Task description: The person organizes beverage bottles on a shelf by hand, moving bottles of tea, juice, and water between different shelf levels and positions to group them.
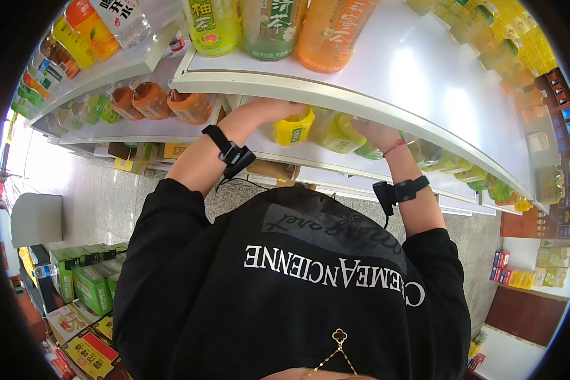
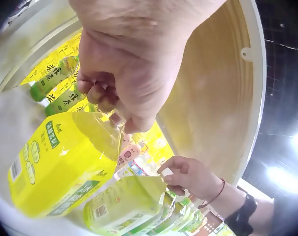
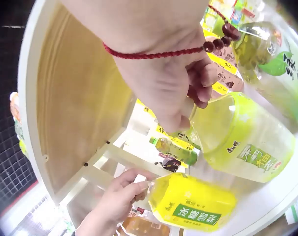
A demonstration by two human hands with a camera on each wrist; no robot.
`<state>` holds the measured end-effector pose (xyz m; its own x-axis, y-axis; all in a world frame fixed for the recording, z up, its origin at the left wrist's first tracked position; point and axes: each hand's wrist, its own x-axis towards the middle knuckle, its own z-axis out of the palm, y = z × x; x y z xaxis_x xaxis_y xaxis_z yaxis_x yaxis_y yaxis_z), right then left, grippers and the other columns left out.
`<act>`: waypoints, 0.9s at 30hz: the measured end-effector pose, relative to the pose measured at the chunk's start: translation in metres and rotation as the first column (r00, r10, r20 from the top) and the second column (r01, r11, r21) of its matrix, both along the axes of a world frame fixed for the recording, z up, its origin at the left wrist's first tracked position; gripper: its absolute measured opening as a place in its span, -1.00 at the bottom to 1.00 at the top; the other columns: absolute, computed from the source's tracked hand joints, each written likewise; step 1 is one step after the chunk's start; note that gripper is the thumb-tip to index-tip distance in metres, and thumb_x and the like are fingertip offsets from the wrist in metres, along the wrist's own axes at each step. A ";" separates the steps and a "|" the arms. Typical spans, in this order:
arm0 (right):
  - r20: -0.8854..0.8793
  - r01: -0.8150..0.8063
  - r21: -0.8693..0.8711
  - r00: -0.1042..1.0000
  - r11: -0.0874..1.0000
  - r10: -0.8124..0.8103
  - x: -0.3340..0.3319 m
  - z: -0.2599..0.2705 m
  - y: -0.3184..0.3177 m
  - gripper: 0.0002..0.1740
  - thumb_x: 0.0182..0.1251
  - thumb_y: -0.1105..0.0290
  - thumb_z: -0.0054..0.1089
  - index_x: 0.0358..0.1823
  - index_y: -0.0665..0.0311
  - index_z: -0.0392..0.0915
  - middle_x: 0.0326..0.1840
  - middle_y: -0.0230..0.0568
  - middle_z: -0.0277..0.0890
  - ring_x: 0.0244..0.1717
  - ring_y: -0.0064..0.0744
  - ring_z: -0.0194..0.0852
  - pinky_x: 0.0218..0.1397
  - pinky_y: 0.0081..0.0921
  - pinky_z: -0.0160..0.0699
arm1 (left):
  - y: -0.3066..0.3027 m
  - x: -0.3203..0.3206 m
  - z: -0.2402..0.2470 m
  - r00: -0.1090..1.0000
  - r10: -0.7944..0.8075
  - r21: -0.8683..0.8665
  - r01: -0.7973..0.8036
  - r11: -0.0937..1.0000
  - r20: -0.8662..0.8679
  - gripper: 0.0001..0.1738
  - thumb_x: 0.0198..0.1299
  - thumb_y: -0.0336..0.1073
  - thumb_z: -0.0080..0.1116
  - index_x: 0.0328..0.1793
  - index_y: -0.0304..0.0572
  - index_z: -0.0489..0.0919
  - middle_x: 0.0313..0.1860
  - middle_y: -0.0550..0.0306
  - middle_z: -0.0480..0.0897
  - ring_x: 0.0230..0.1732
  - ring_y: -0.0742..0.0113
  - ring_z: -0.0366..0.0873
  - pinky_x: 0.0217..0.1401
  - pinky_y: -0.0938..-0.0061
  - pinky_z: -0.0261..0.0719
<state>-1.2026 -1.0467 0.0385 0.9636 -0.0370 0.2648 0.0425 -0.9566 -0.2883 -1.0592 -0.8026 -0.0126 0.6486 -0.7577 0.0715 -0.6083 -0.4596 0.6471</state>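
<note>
Beneath an upper shelf board, my left hand (image 1: 275,110) grips the neck of a yellow drink bottle (image 1: 294,130). In the left wrist view, the curled fingers (image 2: 107,98) are at the top of this bottle (image 2: 65,162), which leans. My right hand (image 1: 377,133) holds a pale green drink bottle (image 1: 342,134) by its neck, just to the right of the yellow one. The right wrist view shows thumb and fingers (image 3: 203,81) around the neck of the pale green bottle (image 3: 242,140). Both caps are mostly hidden by the hands.
The upper shelf (image 1: 253,82) hangs low over both hands, with large bottles (image 1: 272,31) standing on it. A green tea bottle (image 3: 276,69) stands beside the pale green one. Orange drink bottles (image 1: 151,101) line the shelf to the left. Green boxes (image 1: 95,285) are stacked at lower left.
</note>
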 end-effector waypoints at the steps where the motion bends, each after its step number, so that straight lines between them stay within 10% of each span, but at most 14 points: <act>1: -0.061 0.005 -0.029 0.998 1.000 -0.007 0.002 -0.001 -0.004 -0.76 0.21 0.26 0.13 -0.17 0.17 0.64 -0.23 -0.06 0.65 -0.19 -0.03 0.61 -0.07 -0.20 0.58 | 0.005 0.002 -0.002 0.997 -0.013 -0.049 0.009 0.999 -0.077 -0.64 0.25 -0.11 0.12 0.05 -0.16 0.62 -0.08 -0.04 0.70 -0.05 0.11 0.65 0.03 0.30 0.55; 15: -0.441 -0.063 -0.200 0.897 0.978 -0.032 0.010 0.006 -0.025 -0.59 0.41 0.06 -0.05 0.14 0.06 0.53 0.15 -0.17 0.57 0.16 -0.23 0.52 0.29 -0.29 0.42 | 0.098 0.012 0.025 0.980 0.170 0.006 -0.172 0.985 0.106 -0.60 0.21 -0.10 0.17 0.08 -0.17 0.62 -0.07 -0.04 0.70 -0.03 0.11 0.64 0.07 0.30 0.56; 17: 0.001 -0.171 0.274 0.984 0.946 0.178 0.022 -0.037 -0.049 -0.52 0.42 0.03 -0.06 0.25 0.07 0.47 0.28 -0.22 0.48 0.30 -0.22 0.40 0.41 -0.27 0.30 | 0.108 0.016 0.024 0.981 0.181 -0.004 -0.182 0.983 0.070 -0.59 0.20 -0.11 0.18 0.09 -0.17 0.61 -0.04 -0.04 0.70 -0.01 0.10 0.64 0.09 0.30 0.55; 27: 0.126 -0.222 0.198 0.972 0.955 0.200 0.067 -0.067 -0.032 -0.56 0.41 0.07 -0.02 0.20 0.08 0.50 0.20 -0.16 0.53 0.22 -0.18 0.45 0.35 -0.25 0.35 | 0.111 0.004 0.017 0.975 0.218 -0.041 -0.219 0.975 -0.034 -0.55 0.11 -0.14 0.22 0.11 -0.18 0.60 0.02 -0.05 0.67 0.08 0.05 0.59 0.17 0.32 0.51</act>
